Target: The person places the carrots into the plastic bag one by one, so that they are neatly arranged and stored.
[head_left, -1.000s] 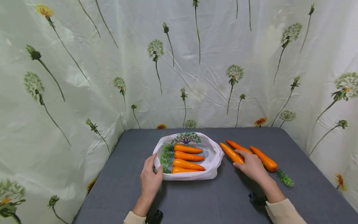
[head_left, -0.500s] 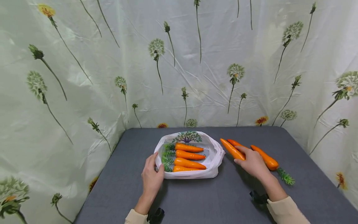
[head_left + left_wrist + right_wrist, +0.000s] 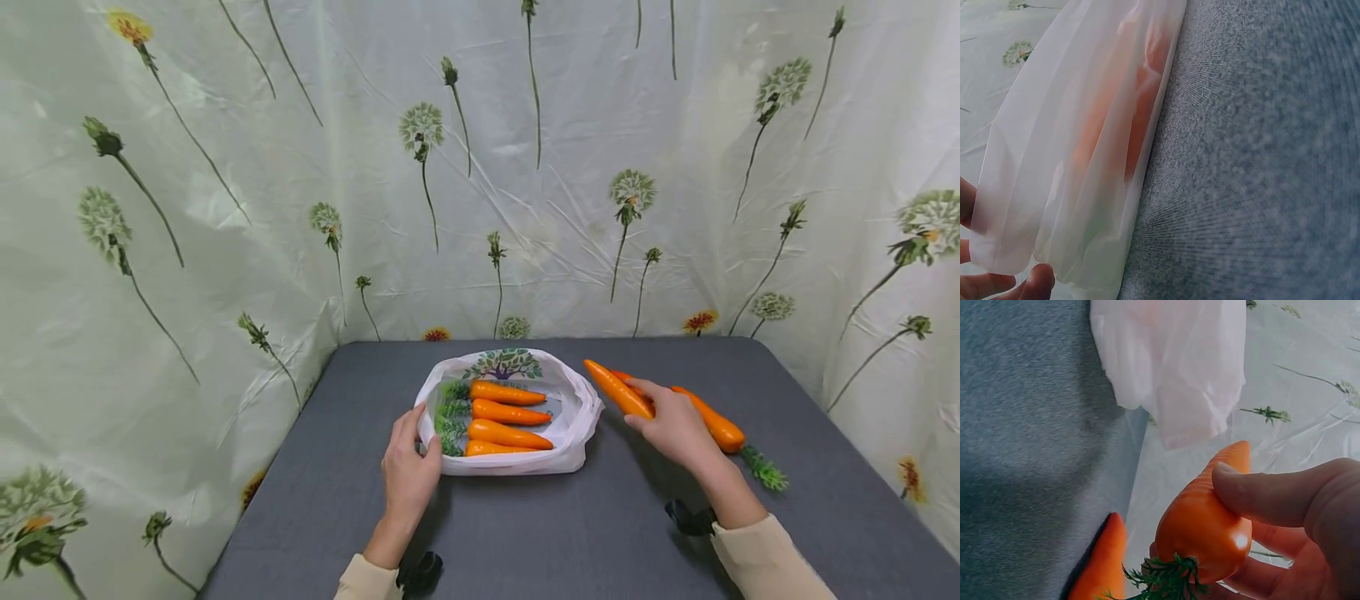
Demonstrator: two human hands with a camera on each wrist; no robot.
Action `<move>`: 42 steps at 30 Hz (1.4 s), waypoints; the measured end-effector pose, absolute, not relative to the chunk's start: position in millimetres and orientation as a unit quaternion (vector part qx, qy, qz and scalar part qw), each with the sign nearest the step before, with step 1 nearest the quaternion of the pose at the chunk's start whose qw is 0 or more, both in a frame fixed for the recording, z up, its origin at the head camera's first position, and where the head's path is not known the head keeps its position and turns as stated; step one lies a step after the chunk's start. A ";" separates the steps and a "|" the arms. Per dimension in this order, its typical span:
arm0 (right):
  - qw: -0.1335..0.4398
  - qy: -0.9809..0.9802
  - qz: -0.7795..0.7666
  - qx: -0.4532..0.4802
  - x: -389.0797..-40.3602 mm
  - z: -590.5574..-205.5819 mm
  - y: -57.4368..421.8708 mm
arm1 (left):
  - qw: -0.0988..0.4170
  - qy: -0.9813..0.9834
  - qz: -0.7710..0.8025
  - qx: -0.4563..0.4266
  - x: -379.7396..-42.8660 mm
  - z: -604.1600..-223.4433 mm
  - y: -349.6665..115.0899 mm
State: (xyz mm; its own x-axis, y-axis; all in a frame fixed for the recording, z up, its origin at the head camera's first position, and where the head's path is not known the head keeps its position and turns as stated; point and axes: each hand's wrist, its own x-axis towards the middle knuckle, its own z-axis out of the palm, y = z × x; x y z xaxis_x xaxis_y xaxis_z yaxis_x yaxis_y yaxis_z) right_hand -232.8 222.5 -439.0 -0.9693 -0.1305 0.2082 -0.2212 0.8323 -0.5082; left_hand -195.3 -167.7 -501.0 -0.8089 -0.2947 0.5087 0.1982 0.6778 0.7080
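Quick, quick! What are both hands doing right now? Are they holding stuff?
Left hand: holding the white bag at its left side.
Right hand: holding one orange carrot.

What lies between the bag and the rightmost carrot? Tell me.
The right hand, its held carrot and, behind that, a partly hidden carrot; the head view shows this.
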 end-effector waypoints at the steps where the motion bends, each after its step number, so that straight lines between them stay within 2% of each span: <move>1: 0.082 -0.953 0.277 0.091 -233.2 -437.6 221.8 | 0.309 -0.862 -0.400 0.027 -195.6 -500.8 -167.7; 12: 0.084 -0.948 0.291 0.096 -236.4 -422.6 213.8 | 0.307 -0.862 -0.401 0.027 -198.6 -499.2 -167.3; 21: 0.091 -0.945 0.296 0.102 -238.4 -415.7 207.9 | 0.326 -0.858 -0.396 0.013 -199.1 -500.4 -168.2; 42: 0.086 -0.941 0.307 0.113 -243.1 -399.0 185.9 | 0.318 -0.857 -0.406 0.007 -195.1 -501.6 -170.8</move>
State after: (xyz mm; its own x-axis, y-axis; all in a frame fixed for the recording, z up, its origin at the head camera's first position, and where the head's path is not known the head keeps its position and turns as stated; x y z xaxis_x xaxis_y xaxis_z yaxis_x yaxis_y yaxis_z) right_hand -243.1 185.9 -399.0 -0.9593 -0.1605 0.2323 -0.2666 0.7860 -0.5578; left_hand -195.1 -170.8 -501.6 -0.7979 -0.2701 0.5389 0.2455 0.6709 0.6997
